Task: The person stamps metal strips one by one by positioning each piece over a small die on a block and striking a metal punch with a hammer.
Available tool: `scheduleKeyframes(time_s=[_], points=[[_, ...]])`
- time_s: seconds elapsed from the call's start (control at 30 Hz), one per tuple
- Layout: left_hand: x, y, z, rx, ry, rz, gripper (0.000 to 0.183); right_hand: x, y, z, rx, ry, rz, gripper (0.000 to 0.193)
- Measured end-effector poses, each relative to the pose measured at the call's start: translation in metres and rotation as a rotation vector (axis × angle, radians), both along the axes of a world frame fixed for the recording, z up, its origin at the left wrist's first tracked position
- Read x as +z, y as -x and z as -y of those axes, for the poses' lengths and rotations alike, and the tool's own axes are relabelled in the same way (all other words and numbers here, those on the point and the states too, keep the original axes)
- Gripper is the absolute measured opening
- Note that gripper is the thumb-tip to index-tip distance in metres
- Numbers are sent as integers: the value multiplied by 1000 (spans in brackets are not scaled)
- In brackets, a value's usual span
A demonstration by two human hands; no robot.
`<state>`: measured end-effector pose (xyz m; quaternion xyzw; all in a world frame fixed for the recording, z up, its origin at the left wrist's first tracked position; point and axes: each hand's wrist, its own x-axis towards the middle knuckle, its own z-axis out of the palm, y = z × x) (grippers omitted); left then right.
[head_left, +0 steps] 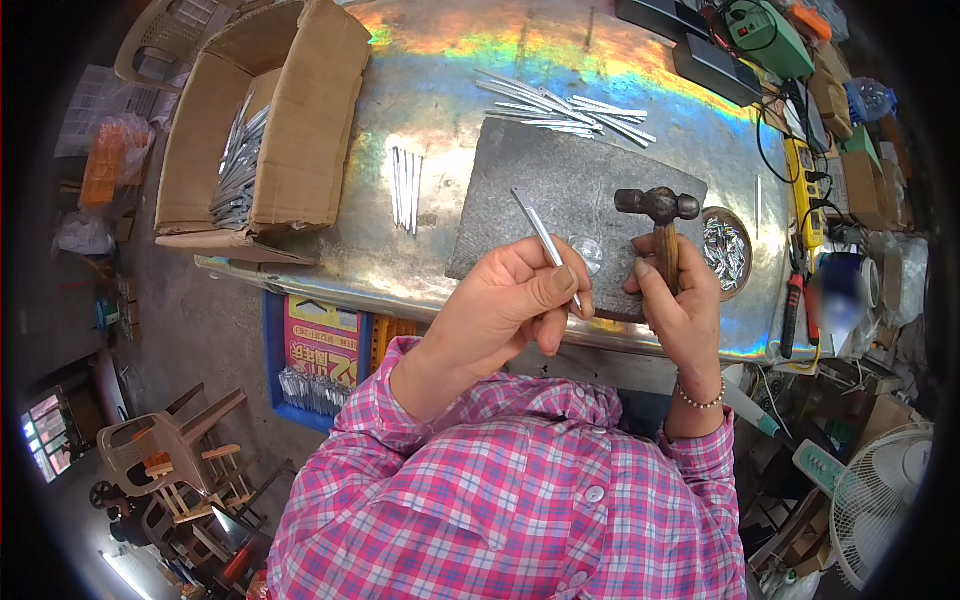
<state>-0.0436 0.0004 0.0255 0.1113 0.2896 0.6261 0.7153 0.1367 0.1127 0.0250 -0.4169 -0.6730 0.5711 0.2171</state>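
Note:
My left hand (520, 295) pinches a thin, silvery metal strip (541, 230) between thumb and fingers, its far end slanting up over a dark grey slab (500, 175). In my right hand (685, 305) is a ball-peen hammer (660, 204), gripped by its wooden handle with the dark head raised above the slab's right part. A small round clear object (586, 254) lies on the slab between my hands. Right of the hammer stands a round dish (738, 292) of small shiny metal pieces (724, 252). Several more strips (570, 110) lie loosely piled beyond the slab.
A short row of strips (405, 188) lies left of the slab. An open cardboard box (315, 120) full of metal strips stands at the table's left edge. Along the right are a yellow power strip (803, 190), red-handled pliers (793, 300), cables and a white fan (885, 500).

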Motion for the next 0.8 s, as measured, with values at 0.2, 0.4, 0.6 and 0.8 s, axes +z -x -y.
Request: scheduleKeyframes(time_s=[0.2, 0.4, 0.6, 0.8], points=[[2, 0, 2, -10, -3, -32, 20, -1, 0, 1, -3, -25, 10, 18], [5, -1, 4, -5, -5, -73, 21, 0, 0, 2, -7, -32, 31, 18], [3, 0, 5, -13, 12, -45, 21, -3, 1, 2, -20, -23, 17, 18], [4, -1, 5, -27, 4, -7, 21, 0, -1, 2, -27, -38, 19, 19]])
